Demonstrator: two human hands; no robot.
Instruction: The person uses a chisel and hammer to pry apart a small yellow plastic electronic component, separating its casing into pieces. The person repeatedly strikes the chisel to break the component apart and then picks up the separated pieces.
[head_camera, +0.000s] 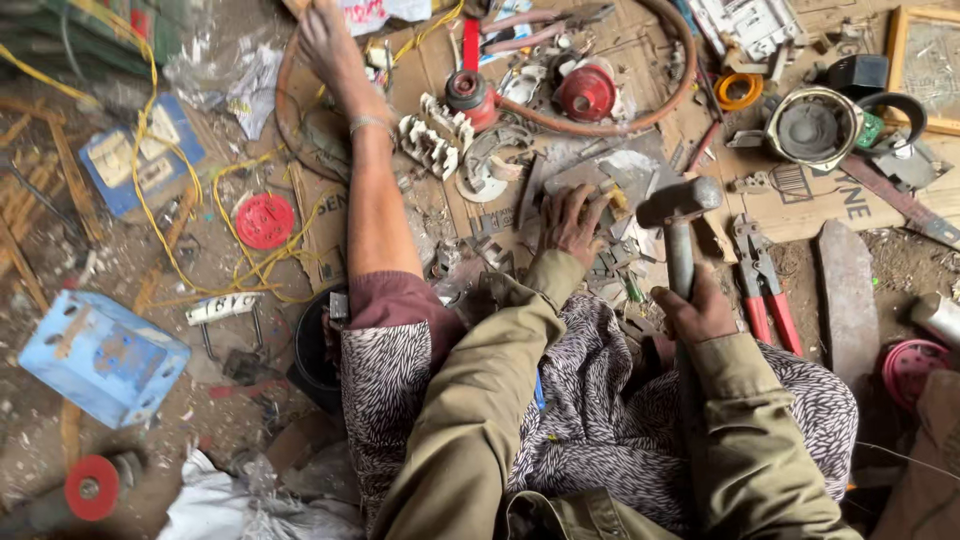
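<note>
Head view is showing the right hand (703, 312) gripping a hammer (679, 225) raised over a small scrap piece (612, 205), which the left hand (572, 222) is pinning on cardboard (800, 205). Broken fragments (610, 265) are lying just beside it; it seems partly dismantled.

Around you on the floor lie one hammer (678, 215), one pair of red-handled pliers (762, 285), two blue metal boxes (100, 355), one orange tape ring (738, 91), one curved brown hose (672, 75) and one red ribbed disc (264, 221).
</note>
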